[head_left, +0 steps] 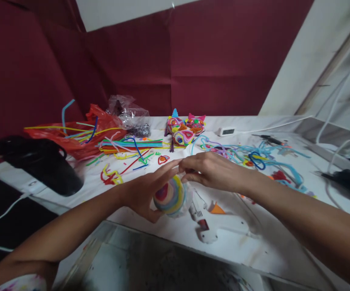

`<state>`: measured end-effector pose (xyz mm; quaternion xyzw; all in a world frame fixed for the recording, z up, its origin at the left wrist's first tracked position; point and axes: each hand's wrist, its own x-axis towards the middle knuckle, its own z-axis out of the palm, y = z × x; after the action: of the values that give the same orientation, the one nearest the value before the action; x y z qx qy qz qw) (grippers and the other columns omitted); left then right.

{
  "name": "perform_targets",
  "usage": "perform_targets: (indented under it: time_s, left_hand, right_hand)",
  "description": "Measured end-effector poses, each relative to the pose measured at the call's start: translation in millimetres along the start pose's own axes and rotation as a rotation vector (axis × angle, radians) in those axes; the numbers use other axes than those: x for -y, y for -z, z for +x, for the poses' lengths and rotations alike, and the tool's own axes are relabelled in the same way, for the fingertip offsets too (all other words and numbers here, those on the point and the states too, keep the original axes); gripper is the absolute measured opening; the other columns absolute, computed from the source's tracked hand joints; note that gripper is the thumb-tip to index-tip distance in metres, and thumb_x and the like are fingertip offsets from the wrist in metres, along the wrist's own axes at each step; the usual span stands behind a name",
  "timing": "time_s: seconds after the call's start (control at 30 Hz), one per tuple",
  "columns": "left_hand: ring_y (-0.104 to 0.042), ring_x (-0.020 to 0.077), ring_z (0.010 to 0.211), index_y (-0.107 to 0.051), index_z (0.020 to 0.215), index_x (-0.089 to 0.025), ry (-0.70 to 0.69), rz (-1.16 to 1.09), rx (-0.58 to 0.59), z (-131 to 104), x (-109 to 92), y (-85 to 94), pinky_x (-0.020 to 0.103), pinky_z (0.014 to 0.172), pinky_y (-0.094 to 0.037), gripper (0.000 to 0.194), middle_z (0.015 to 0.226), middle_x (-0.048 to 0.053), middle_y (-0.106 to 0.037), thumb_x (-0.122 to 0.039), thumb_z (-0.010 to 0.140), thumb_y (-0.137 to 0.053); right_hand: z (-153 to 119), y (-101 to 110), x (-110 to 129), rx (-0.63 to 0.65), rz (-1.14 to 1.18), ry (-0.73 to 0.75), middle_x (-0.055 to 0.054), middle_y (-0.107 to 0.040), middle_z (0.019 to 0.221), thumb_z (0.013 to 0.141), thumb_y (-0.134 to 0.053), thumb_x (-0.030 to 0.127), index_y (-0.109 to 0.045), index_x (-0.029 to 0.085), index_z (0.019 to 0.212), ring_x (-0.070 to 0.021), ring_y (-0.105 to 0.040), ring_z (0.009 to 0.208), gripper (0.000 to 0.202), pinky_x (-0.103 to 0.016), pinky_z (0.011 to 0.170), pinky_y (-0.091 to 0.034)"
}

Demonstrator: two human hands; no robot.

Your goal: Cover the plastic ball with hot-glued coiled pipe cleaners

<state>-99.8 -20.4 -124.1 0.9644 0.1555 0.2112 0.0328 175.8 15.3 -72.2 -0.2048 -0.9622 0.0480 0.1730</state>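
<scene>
Our left grip (152, 193) is curled around the multicoloured ball (171, 196), above the near edge of the white desk (175, 238). The ball is round, with no clear long axis; its red patch faces left. Our right grip (203, 169) bends over its top; if it pinches something, we cannot tell. Dark red sheeting (223, 56) covers the far wall.

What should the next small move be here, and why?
Probably settle the right hand against the top of the striped ball to steady it: that hand's fingers bunch close by, while the left hand cups the ball's left side.
</scene>
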Motion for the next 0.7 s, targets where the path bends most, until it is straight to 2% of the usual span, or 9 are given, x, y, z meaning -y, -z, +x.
perform_targets:
  time_s: [0.1, 0.2, 0.33, 0.43, 0.6, 0.7]
  left_hand:
    - [-0.025, 0.0445, 0.170, 0.018, 0.172, -0.034, 0.083, 0.025, 0.081, -9, 5, -0.1, 0.063, 0.128, -0.043, 0.145, 0.184, 0.026, -0.017, -0.017, 0.066, -0.080]
    - [-0.027, 0.0433, 0.170, 0.014, 0.172, -0.035, 0.153, 0.028, 0.144, -16, 11, 0.0, 0.060, 0.128, -0.045, 0.142, 0.184, 0.026, -0.017, -0.016, 0.066, -0.079]
    - [-0.034, 0.0423, 0.167, -0.003, 0.173, -0.026, 0.206, -0.024, 0.156, -23, 22, -1.7, 0.057, 0.130, -0.044, 0.133, 0.182, 0.026, -0.027, -0.014, 0.064, -0.079]
    - [-0.032, 0.0416, 0.168, -0.010, 0.172, -0.017, 0.258, -0.091, 0.185, -24, 30, -2.2, 0.056, 0.134, -0.038, 0.129, 0.181, 0.027, -0.029, -0.013, 0.064, -0.079]
    - [-0.042, 0.0405, 0.164, -0.027, 0.169, -0.016, 0.254, -0.178, 0.171, -13, 39, -2.2, 0.052, 0.133, -0.042, 0.123, 0.178, 0.023, -0.039, -0.011, 0.060, -0.083]
    - [-0.045, 0.0398, 0.161, -0.032, 0.167, -0.015, 0.225, -0.223, 0.193, -6, 42, -3.9, 0.050, 0.132, -0.044, 0.121, 0.173, 0.023, -0.045, -0.010, 0.059, -0.086]
  right_hand:
    - [8, -12, -1, 0.083, -0.107, -0.029, -0.012, -0.082, 0.100, 0.107, -0.068, 0.026, -0.078, 0.016, 0.112, -0.0265, -0.075, 0.087, 0.014, -0.034, 0.072, -0.044]
    - [18, -23, -3, 0.141, -0.187, -0.038, -0.013, -0.082, 0.101, 0.111, -0.063, 0.030, -0.078, 0.015, 0.109, -0.0268, -0.075, 0.087, 0.021, -0.034, 0.070, -0.043]
    - [29, -36, -11, 0.184, -0.238, -0.028, -0.013, -0.084, 0.108, 0.112, -0.062, 0.031, -0.079, 0.015, 0.111, -0.0261, -0.078, 0.090, 0.023, -0.033, 0.070, -0.043]
    - [33, -43, -21, 0.204, -0.230, -0.020, -0.013, -0.084, 0.107, 0.113, -0.060, 0.031, -0.079, 0.015, 0.108, -0.0255, -0.078, 0.089, 0.026, -0.033, 0.070, -0.045]
    - [32, -52, -39, 0.251, -0.222, 0.017, -0.013, -0.084, 0.097, 0.113, -0.061, 0.029, -0.080, 0.014, 0.100, -0.0247, -0.079, 0.086, 0.027, -0.031, 0.069, -0.048]
    - [29, -59, -46, 0.255, -0.214, 0.053, -0.013, -0.083, 0.093, 0.111, -0.064, 0.030, -0.081, 0.015, 0.095, -0.0256, -0.080, 0.093, 0.027, -0.031, 0.075, -0.053]
